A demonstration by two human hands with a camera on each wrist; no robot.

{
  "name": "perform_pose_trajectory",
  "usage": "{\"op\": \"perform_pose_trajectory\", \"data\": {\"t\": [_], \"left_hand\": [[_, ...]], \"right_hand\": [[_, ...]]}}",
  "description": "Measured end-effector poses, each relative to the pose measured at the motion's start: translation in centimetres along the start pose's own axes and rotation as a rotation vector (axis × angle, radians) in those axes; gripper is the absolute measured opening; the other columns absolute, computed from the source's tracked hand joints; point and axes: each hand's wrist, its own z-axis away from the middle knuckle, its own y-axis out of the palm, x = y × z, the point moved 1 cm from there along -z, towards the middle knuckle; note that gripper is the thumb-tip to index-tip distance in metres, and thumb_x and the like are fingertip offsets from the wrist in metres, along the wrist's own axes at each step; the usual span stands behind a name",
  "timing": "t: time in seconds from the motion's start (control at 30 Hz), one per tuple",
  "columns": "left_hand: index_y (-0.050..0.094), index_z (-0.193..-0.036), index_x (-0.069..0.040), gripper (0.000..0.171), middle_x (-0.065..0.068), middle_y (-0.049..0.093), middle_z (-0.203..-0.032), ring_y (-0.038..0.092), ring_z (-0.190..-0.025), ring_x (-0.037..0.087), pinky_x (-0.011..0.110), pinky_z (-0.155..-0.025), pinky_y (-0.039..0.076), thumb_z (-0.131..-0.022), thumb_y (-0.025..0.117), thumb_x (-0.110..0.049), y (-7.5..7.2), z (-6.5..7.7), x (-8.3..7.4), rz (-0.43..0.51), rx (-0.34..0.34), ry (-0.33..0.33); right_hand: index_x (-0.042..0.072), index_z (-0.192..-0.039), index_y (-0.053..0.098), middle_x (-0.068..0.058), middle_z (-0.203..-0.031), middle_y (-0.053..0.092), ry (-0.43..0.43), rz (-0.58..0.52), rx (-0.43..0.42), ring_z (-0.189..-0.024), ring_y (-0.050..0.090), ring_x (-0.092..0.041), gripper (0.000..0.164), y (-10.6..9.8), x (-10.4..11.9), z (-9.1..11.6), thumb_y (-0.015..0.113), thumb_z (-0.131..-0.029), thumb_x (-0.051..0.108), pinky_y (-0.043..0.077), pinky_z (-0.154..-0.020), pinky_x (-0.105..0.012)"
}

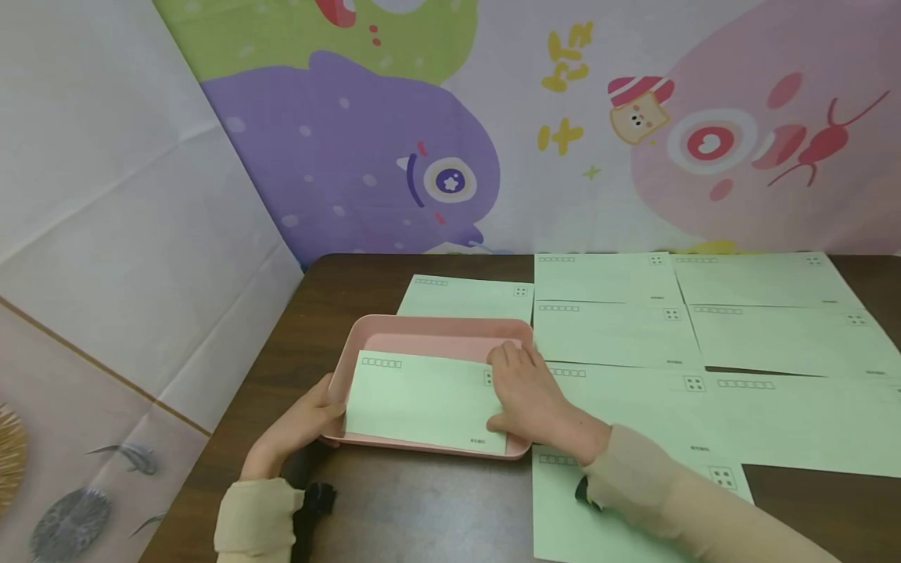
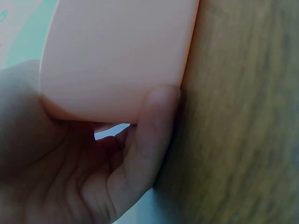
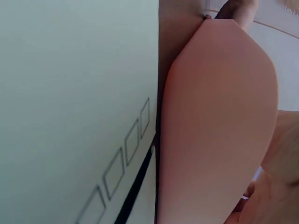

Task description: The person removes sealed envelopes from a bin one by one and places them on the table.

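A shallow pink tray sits on the dark wooden table, a pale green envelope lying in it. My left hand grips the tray's left end; in the left wrist view a fingertip lies along the tray wall, close over the wood. Reaching over the tray's right rim, my right hand holds the envelope by its right edge, thumb on its face and fingers at the far corner. The right wrist view shows the tray's outer side, which hides most of those fingers.
More green envelopes cover the table's right side in rows, such as one in the middle row and one at the near edge. Another envelope lies partly behind the tray. A cartoon-printed cloth hangs at the back.
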Motion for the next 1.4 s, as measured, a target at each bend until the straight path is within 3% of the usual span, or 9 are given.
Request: {"op": "perform_pose_trajectory", "data": {"t": [0.13,0.23,0.43,0.6,0.77,0.93,1.13,1.33,1.4], "left_hand": [[0.025,-0.131,0.006,0.052,0.024,0.043,-0.118,0.048,-0.098,0.028,0.035,-0.062,0.049,-0.094,0.046,-0.023,0.1,0.1,0.0,-0.027,0.0,0.021],[0.027,-0.13,0.006,0.055,0.025,0.041,-0.12,0.047,-0.098,0.03,0.037,-0.058,0.05,-0.092,0.05,-0.026,0.1,0.0,0.0,-0.022,-0.007,0.021],[0.03,-0.13,0.005,0.055,0.023,0.04,-0.124,0.042,-0.104,0.033,0.034,-0.066,0.047,-0.091,0.053,-0.027,0.0,-0.1,0.1,-0.032,-0.02,0.013],[0.031,-0.129,0.003,0.047,0.021,0.043,-0.122,0.043,-0.104,0.03,0.035,-0.075,0.045,-0.091,0.05,-0.016,0.0,0.0,0.1,-0.045,-0.025,0.016],[0.028,-0.132,0.003,0.049,0.025,0.042,-0.124,0.048,-0.098,0.032,0.039,-0.057,0.05,-0.092,0.048,-0.015,0.1,0.0,0.2,-0.011,-0.023,-0.008],[0.028,-0.133,-0.003,0.052,0.025,0.04,-0.128,0.052,-0.096,0.029,0.038,-0.055,0.051,-0.092,0.051,-0.026,0.1,-0.1,0.1,0.005,-0.029,-0.034],[0.044,-0.115,0.002,0.035,0.019,0.044,-0.11,0.055,-0.075,0.023,0.039,-0.054,0.05,-0.085,0.056,-0.01,0.3,-0.1,-0.1,0.019,-0.021,0.006],[0.042,-0.113,0.003,0.044,0.018,0.042,-0.108,0.054,-0.07,0.022,0.038,-0.054,0.05,-0.072,0.058,0.001,0.4,-0.1,-0.4,0.015,-0.033,-0.015],[0.042,-0.115,0.002,0.042,0.018,0.041,-0.111,0.054,-0.072,0.023,0.038,-0.054,0.05,-0.077,0.058,-0.002,0.4,-0.1,-0.4,0.006,-0.033,-0.012]], "right_hand": [[0.001,-0.102,0.043,-0.005,-0.085,0.038,0.031,-0.062,-0.004,-0.082,0.041,-0.02,0.067,-0.2,0.2,0.3,0.082,-0.059,0.033,0.033,-0.096,-0.043],[0.002,-0.1,0.042,-0.003,-0.079,0.04,0.054,-0.129,-0.026,-0.073,0.04,-0.018,0.061,-0.3,0.3,0.4,0.082,-0.06,0.026,0.039,-0.077,-0.033],[0.003,-0.108,0.039,0.0,-0.069,0.042,0.13,-0.329,0.003,-0.05,0.034,-0.013,0.058,-0.4,0.6,1.2,0.076,-0.064,0.014,0.029,-0.044,-0.025],[0.006,-0.114,0.035,0.0,-0.066,0.043,0.144,-0.424,0.012,-0.044,0.034,-0.01,0.054,-0.8,0.7,1.9,0.068,-0.071,0.012,0.032,-0.041,-0.024],[0.008,-0.107,0.033,0.002,-0.058,0.041,0.089,-0.459,-0.022,-0.041,0.034,-0.006,0.042,-1.0,0.9,2.4,0.062,-0.077,0.009,0.033,-0.04,-0.021],[0.007,-0.1,0.033,0.004,-0.054,0.037,0.018,-0.48,-0.063,-0.041,0.032,-0.003,0.033,-1.2,1.3,2.8,0.06,-0.081,0.006,0.031,-0.039,-0.018],[0.008,-0.097,0.034,0.007,-0.053,0.028,-0.051,-0.502,-0.139,-0.043,0.025,0.0,0.029,-1.5,1.5,3.3,0.06,-0.084,0.004,0.027,-0.04,-0.016],[0.009,-0.096,0.033,0.007,-0.058,0.027,-0.097,-0.553,-0.245,-0.046,0.021,0.002,0.031,-1.9,1.3,4.0,0.061,-0.084,0.004,0.024,-0.043,-0.015],[0.009,-0.095,0.033,0.006,-0.062,0.029,-0.107,-0.584,-0.278,-0.049,0.022,0.003,0.031,-2.2,1.3,4.2,0.061,-0.084,0.004,0.025,-0.044,-0.015]]}}
